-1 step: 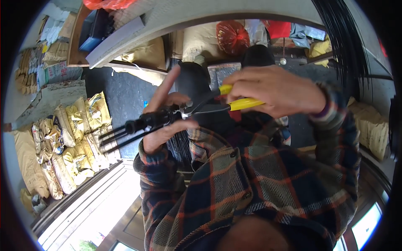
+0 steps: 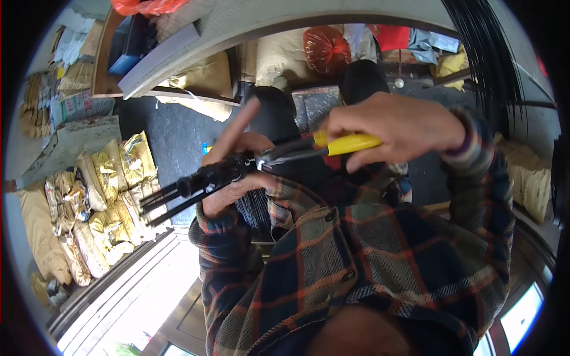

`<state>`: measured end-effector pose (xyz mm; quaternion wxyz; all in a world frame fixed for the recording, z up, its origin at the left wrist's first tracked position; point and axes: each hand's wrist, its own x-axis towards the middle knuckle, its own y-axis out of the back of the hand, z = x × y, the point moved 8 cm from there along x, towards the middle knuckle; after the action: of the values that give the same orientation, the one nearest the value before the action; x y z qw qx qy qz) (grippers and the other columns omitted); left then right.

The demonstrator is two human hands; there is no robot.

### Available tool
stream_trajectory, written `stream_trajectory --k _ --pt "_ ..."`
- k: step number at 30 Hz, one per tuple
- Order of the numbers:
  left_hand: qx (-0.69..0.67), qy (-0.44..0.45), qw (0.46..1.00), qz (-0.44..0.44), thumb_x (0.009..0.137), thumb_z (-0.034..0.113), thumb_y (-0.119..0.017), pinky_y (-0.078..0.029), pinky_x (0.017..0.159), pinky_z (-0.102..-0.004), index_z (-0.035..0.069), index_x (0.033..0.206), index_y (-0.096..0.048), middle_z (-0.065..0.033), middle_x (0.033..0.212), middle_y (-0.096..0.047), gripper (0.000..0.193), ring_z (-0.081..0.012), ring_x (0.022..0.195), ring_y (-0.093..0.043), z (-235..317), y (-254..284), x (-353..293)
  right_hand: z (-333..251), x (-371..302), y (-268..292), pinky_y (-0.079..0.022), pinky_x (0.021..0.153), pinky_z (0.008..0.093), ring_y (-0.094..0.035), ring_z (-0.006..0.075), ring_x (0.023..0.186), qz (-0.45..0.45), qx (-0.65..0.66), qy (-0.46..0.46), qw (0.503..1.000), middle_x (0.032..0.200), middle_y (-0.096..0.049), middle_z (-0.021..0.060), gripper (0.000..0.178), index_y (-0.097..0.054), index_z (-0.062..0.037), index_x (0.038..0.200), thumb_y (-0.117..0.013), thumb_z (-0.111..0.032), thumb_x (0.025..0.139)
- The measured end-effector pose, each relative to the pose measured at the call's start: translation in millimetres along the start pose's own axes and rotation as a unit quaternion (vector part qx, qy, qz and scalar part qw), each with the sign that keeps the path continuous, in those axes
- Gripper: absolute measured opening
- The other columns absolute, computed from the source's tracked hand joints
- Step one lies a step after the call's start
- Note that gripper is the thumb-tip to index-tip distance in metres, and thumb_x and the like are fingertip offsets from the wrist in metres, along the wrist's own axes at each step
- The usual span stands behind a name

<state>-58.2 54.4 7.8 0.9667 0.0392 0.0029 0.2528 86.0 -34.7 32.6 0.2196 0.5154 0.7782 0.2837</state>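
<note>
My left hand [image 2: 228, 145] grips a black bundle of thin rods with ringed, tube-like parts [image 2: 199, 181], its index finger stretched out above it. The rods' ends point down to the left. My right hand [image 2: 407, 123] is closed round pliers with yellow handles [image 2: 356, 143]. The jaws of the pliers meet the bundle's right end, beside a small shiny metal piece [image 2: 261, 161] at my left palm. Blur and the black parts hide what exactly the jaws bite on.
Long black strands [image 2: 484, 59] hang at the upper right. A grey-white workbench edge [image 2: 249, 40] curves across the far side, with a dark blue bin [image 2: 132, 44] on the left. Tan paper-wrapped bundles [image 2: 95, 202] lie at left. A red plastic bag [image 2: 326, 50] sits beyond my knees.
The yellow handles have come closer together, and my right hand has shifted slightly right. My left hand still holds the black bundle in nearly the same place.
</note>
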Motion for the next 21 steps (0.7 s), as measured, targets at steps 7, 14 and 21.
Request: stream_trajectory --k 7,14,21 --pt "-0.004 -0.054 0.997 0.063 0.060 0.049 -0.074 -0.041 0.082 -0.0291 -0.002 0.108 -0.054 -0.0098 0.102 -0.057 0.072 -0.0173 0.092 -0.054 -8.9 -5.8 -1.4 3.0 -14.6 -20.6 -0.049 0.050 0.0223 -0.060 0.0136 0.061 -0.113 0.318 -0.022 0.941 0.102 -0.056 0.0144 0.059 -0.038 -0.0030 0.117 -0.072 -0.024 0.074" --pt "-0.001 -0.118 0.991 -0.068 0.073 0.052 -0.065 -0.044 0.064 -0.0312 -0.001 0.108 -0.050 -0.0108 0.080 -0.058 0.064 -0.0205 0.072 -0.055 -7.0 -21.7 8.8 12.9 -39.2 -44.5 -0.050 0.049 0.0249 -0.063 0.0173 0.058 -0.229 0.564 -0.156 0.778 0.105 -0.056 0.0148 0.057 -0.033 -0.0049 0.125 -0.065 -0.020 0.080" --pt "-0.019 -0.040 0.996 0.073 0.067 0.054 -0.067 -0.039 0.082 -0.0277 -0.002 0.108 -0.050 -0.0088 0.106 -0.053 0.071 -0.0158 0.092 -0.051 -15.0 -14.7 6.9 -7.9 -31.1 -0.9 -0.049 0.071 0.0349 -0.055 0.0220 0.091 0.145 -0.265 0.024 0.953 0.109 -0.048 0.0141 0.052 -0.051 -0.0081 0.114 -0.072 -0.023 0.068"
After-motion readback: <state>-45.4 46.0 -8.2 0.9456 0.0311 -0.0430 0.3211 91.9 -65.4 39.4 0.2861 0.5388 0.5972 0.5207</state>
